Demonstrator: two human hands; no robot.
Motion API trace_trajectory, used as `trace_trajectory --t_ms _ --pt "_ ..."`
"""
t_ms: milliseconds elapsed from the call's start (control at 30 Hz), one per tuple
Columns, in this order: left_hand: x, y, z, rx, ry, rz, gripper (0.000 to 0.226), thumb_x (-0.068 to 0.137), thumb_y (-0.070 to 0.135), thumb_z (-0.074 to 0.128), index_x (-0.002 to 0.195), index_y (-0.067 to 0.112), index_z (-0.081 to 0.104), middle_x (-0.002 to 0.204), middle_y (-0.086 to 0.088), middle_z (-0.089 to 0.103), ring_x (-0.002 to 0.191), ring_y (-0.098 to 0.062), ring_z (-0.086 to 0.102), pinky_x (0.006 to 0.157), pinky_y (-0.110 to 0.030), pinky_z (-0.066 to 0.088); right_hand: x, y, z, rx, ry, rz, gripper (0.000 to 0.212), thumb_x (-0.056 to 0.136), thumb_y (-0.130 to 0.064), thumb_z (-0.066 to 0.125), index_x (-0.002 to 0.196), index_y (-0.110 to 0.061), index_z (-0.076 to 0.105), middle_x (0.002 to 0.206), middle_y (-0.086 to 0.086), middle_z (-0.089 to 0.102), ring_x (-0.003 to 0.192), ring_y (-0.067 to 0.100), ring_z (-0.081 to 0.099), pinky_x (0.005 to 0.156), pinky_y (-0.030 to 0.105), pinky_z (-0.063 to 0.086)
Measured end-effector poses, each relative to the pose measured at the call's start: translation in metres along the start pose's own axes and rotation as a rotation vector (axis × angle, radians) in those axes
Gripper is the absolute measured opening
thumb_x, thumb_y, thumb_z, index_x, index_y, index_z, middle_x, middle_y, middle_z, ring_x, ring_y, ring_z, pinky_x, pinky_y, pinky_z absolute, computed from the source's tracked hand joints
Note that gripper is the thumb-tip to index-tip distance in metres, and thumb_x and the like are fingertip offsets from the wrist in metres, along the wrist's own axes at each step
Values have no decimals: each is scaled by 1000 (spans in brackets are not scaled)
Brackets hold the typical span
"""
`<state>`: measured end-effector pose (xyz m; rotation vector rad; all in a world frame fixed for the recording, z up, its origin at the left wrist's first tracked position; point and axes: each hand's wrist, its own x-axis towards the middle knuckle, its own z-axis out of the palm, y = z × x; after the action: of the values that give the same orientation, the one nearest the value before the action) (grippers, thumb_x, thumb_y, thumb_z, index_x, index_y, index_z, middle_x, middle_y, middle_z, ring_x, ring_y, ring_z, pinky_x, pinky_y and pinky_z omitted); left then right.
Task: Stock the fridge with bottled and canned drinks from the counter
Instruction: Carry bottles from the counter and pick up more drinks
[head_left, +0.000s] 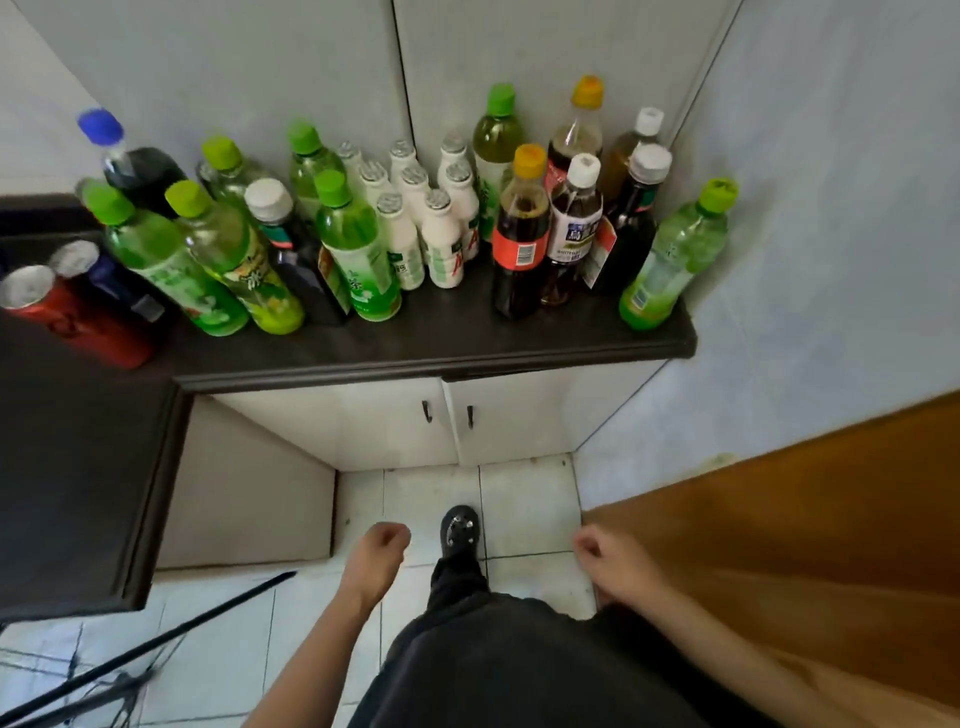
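Head view, looking down at a corner.

- Dark L-shaped countertop (467, 338) carries all the drinks, standing upright and far from both hands.
- Left end: red metal can (78, 317) beside a dark blue can (111, 280); behind them a dark soda bottle with a blue cap (130, 166).
- Left of centre: cluster of green plastic tea bottles with green caps (358, 244).
- Centre, against the far wall: group of small white bottles with foil tops (415, 228).
- Right of centre: dark-liquid bottles with orange and white caps (519, 234).
- Right end, near edge: single green bottle (675, 254), apart from the rest.
- Left hand (382, 545) low over the white floor tiles (530, 499), fingers loosely curled, grasping nothing.
- Right hand (610, 564) low, beside a brown wooden door (779, 545), fingers loosely curled, grasping nothing.
- White cabinet doors (415, 421) under the counter; black shoe (460, 527) between the hands.
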<state>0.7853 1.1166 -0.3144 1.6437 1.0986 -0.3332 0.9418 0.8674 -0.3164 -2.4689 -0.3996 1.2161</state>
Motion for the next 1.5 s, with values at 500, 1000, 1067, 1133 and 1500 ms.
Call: trace_trajectory --t_ms 500,1000,1067,1133,1500 --pt "69 288 -51 -78 253 1035 36 92 38 45 120 17 55 122 5 49 120 -9 45 103 -24 35 22 -171 -186 554 848 -344 26 93 -21 53 117 -31 52 107 -15 59 98 -12 52 74 3 40" --pt "69 338 -15 -63 190 899 21 90 45 48 109 37 49 97 21 58 94 3 55 81 -14 44 84 -203 -228 -32 1022 -520 53 89 -23 60 135 0 45 119 16 57 111 33 53 92 38 43" --pt "67 338 -12 -51 239 944 4 91 45 44 94 46 46 85 22 55 81 2 53 71 -11 39 86 -199 -230 -43 1055 -568 42 88 -27 61 123 -4 55 109 13 58 100 31 54 84 40 47" --pt "64 333 -10 -62 299 970 7 93 43 41 89 45 46 85 15 55 77 -2 51 68 -11 38 88 -194 -229 -66 1054 -605 39 87 -35 57 113 -5 57 106 12 57 97 29 54 81 40 48" --pt "13 273 -23 -453 575 726 31 91 41 39 100 23 63 93 18 63 90 -1 58 80 -14 44 86 -195 -214 201 792 -895 41 92 -35 45 113 -1 56 107 6 62 101 13 53 88 16 37"
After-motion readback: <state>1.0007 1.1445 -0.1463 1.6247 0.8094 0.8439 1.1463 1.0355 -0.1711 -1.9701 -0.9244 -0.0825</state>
